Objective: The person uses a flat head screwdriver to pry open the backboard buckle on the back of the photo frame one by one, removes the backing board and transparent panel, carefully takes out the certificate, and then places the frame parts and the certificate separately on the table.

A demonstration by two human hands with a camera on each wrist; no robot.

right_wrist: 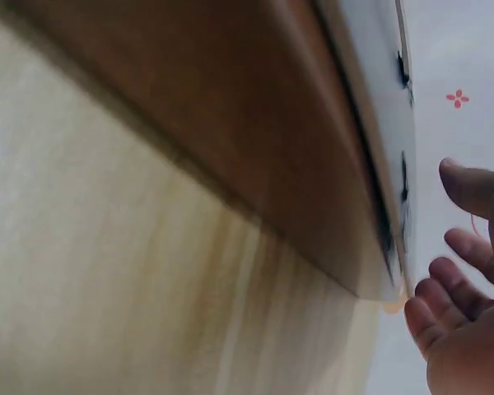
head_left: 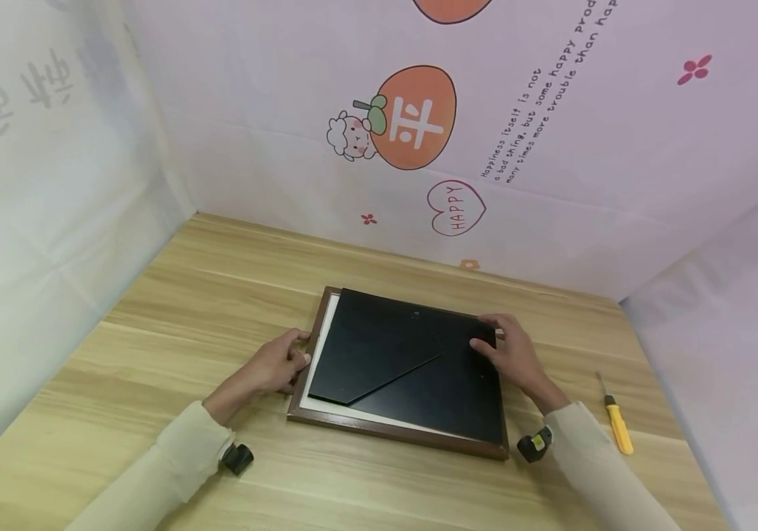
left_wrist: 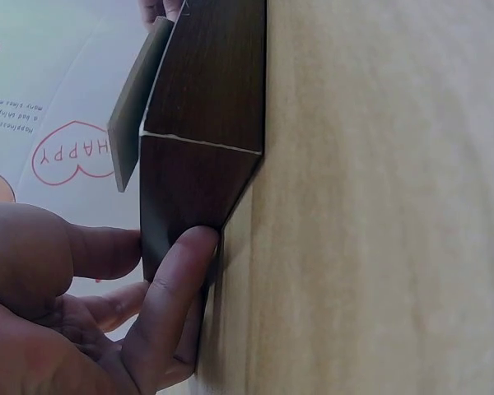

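Both hands are at a rectangular brown wooden frame (head_left: 392, 431) lying flat at the middle of the worktop. Thumb and fingers of the left hand (head_left: 279, 363) grasp its left side, pinching the rim. The right hand (head_left: 512, 350) is loose at the far right corner, thumb raised over the top and fingers parted; whether a fingertip touches cannot be told.

On the frame sits a flat black panel (head_left: 392, 339), set askew, with a slanting edge running across its face. A white strip (head_left: 324, 332) shows inside the frame along the left and near sides. Cream long sleeves (head_left: 173, 457) cover both forearms, and a small black device (head_left: 238, 459) is worn at each wrist.

Right of the right arm, well apart from the frame, lies a screwdriver with a yellow handle (head_left: 620, 428), its metal shaft pointing toward the far side. Everything rests on a pale wooden worktop (head_left: 153, 324) with long streaky grain.

Fabric-like sheets enclose it on three sides: a whitish left sheet (head_left: 21, 206) with faint grey characters, a pale lilac right sheet (head_left: 731, 332), and a pinkish far sheet (head_left: 273, 133) printed with orange fruit (head_left: 422, 99), a red-outlined heart (head_left: 456, 209) reading HAPPY, small flowers and slanting English text.
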